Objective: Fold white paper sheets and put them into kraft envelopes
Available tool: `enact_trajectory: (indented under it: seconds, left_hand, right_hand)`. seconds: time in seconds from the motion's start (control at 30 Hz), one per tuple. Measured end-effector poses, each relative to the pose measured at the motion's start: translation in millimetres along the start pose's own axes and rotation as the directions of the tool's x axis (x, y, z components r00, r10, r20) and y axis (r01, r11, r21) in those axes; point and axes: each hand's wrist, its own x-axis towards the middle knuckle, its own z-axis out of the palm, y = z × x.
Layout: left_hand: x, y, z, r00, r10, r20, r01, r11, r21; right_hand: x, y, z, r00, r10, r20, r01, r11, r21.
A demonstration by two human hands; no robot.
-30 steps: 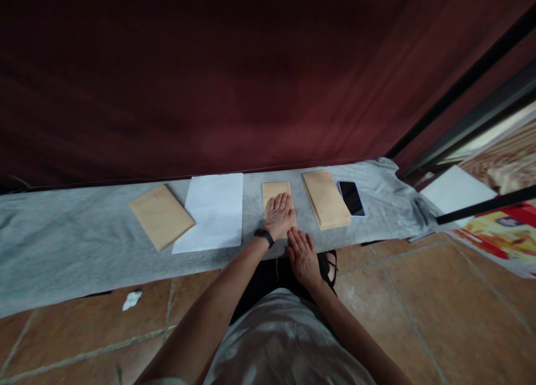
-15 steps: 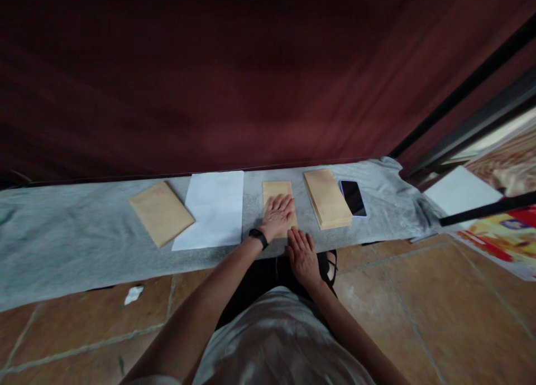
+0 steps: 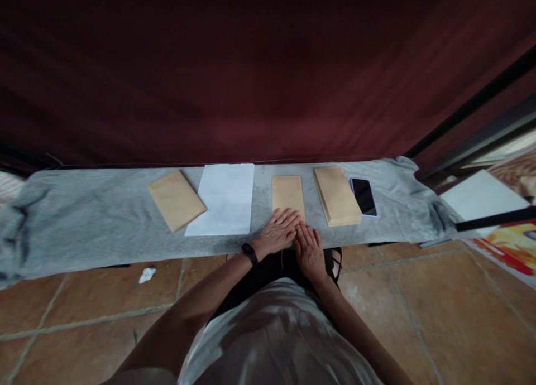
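Note:
A single brown paper envelope point(image 3: 287, 192) lies on the grey cloth in front of me. My left hand point(image 3: 278, 230), with a black band at its wrist, rests flat across the envelope's near end, fingers stretched out. Beside it my right hand point(image 3: 309, 250) lies at the near right corner, its fingers straight and its fingertips close to the left hand's. Neither hand grasps anything. The near edge of the envelope is hidden beneath the hands. To the right sits a stack of brown envelopes point(image 3: 337, 195).
Sheets of white paper point(image 3: 226, 201) lie left of the envelope, with another brown envelope pile point(image 3: 176, 200) overlapping their left edge. A phone point(image 3: 364, 197) is by the right stack. The grey cloth point(image 3: 96, 223) covers a narrow bench against a dark red panel point(image 3: 234, 95).
My left hand has slid down the envelope toward me, baring its upper part. My right hand stays near the same corner. The whole view has shifted slightly.

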Motion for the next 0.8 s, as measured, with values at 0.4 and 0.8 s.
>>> enact_trajectory:
  seconds: [0.4,0.8]
  left_hand:
    - [-19.5,6.5,-10.4,0.996,0.086,0.017,-0.087,0.994,0.07]
    - [-35.7,-0.7,-5.4,0.989,0.143,0.026,-0.145,0.985,0.096]
  right_hand:
    - [-2.5,2.1,-0.4,1.0,-0.019,0.02,0.019,1.0,0.003]
    - [6.4,-4.0,-14.5,0.997,-0.022,0.068,0.019,0.999,0.051]
